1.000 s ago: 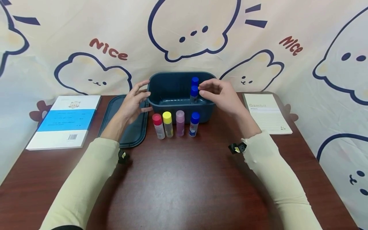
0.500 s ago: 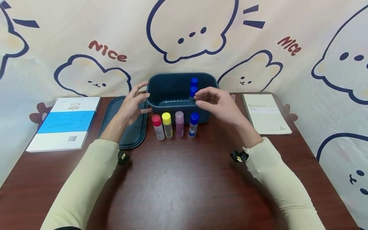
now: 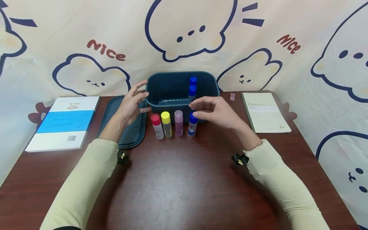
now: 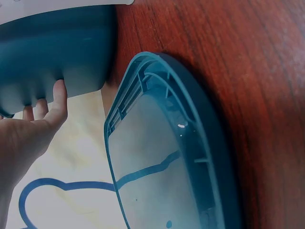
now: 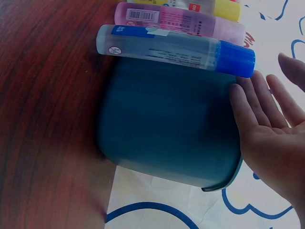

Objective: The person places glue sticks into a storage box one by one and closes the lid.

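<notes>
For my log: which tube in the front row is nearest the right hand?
The blue-capped tube at the right end; the purple tube, yellow-capped tube and red-capped tube stand farther left.

On the table [image 3: 172, 179], at the back and centre, a bin [image 3: 168, 88], with two bottles [image 3: 192, 90] in its right half, one behind the other; before it, a row of four bottles [image 3: 179, 124]; to its left, a lid [image 3: 137, 127], then a book [image 3: 61, 121]; to its right, a small block [image 3: 232, 97], then a notepad [image 3: 268, 115]; left hand [image 3: 130, 106] at the bin's left side, right hand [image 3: 217, 111] by the row's rightmost bottle [image 3: 192, 128]; behind everything, a backdrop [image 3: 138, 32]
</notes>
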Demonstrator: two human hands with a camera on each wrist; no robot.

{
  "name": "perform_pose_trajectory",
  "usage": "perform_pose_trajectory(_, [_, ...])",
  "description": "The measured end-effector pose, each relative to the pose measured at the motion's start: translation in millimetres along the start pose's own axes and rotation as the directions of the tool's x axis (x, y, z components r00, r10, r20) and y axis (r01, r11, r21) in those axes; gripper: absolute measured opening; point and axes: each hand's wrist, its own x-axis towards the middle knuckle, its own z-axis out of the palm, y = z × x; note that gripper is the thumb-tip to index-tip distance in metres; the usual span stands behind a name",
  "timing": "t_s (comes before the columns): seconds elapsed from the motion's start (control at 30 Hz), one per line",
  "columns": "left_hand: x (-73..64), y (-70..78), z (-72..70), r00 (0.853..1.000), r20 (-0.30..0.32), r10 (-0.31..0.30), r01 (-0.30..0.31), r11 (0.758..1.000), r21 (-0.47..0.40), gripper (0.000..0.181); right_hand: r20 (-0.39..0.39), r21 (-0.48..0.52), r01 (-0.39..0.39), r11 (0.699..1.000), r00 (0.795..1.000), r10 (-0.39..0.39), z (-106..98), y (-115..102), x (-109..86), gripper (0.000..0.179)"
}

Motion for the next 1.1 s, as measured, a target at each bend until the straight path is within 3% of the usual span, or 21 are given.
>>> perform_pose_trajectory(0.33, [-0.7, 1.2, -2.1, 1.0, 0.019, 0.0, 0.0, 1.0, 0.008, 0.05, 0.103, -0.035, -0.052, 0.998, 0.993, 0.056, 5, 10, 1.8, 0.04])
perform_pose_trajectory(0.6, [-0.1, 0.1, -1.4, 1.0, 0.025, -0.018, 0.017, 1.0, 0.007, 0.05, 0.112, -0.066, -0.065, 0.996, 0.991, 0.073, 6, 19, 1.0, 0.037])
perform_pose_trajectory(1.1, [0.4, 1.4, -1.9, 1.0, 0.024, -0.008, 0.008, 1.0, 0.003, 0.049, 0.091, -0.102, -0.012, 0.995, 0.996, 0.022, 5, 17, 1.9, 0.031])
